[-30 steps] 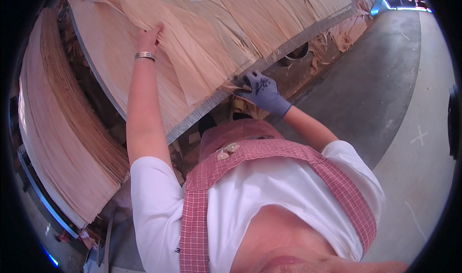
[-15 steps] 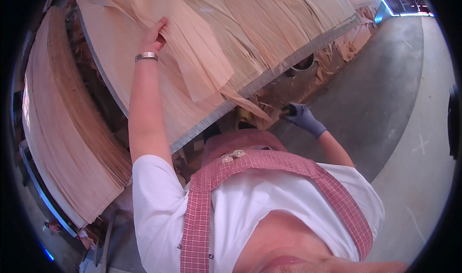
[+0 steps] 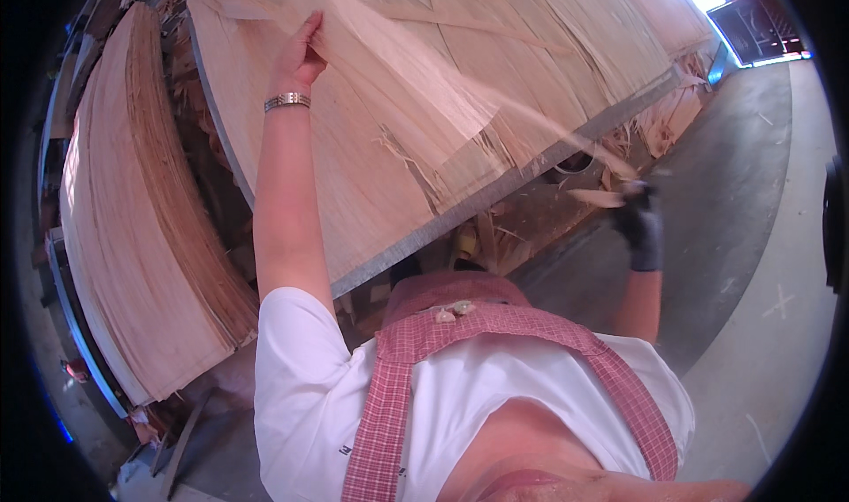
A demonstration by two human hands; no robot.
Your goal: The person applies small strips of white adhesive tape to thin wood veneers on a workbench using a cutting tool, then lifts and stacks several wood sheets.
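My bare left hand [image 3: 303, 55], with a metal watch band at the wrist, is closed on the edge of a thin pale wood veneer sheet [image 3: 424, 82]. That sheet lies over a broad stack of veneer [image 3: 354, 228] on a grey-edged table. Out to the right, beyond the table edge, my gloved right hand [image 3: 638, 223] is smeared by motion. A long narrow veneer strip [image 3: 566, 135] stretches from the sheet to this hand, which appears closed around its end. A shorter wood piece [image 3: 594, 198] juts out beside the glove.
Another tall veneer stack [image 3: 133, 237] stands on the left, with a gap between it and the table. The table's grey edge [image 3: 389, 259] runs diagonally in front of me. Torn scraps [image 3: 668, 117] hang below its far right side, above the concrete floor [image 3: 734, 192].
My right hand has swung outward and away to the right, drawing the veneer strip out long. My left hand keeps its hold on the sheet. The view has shifted slightly.
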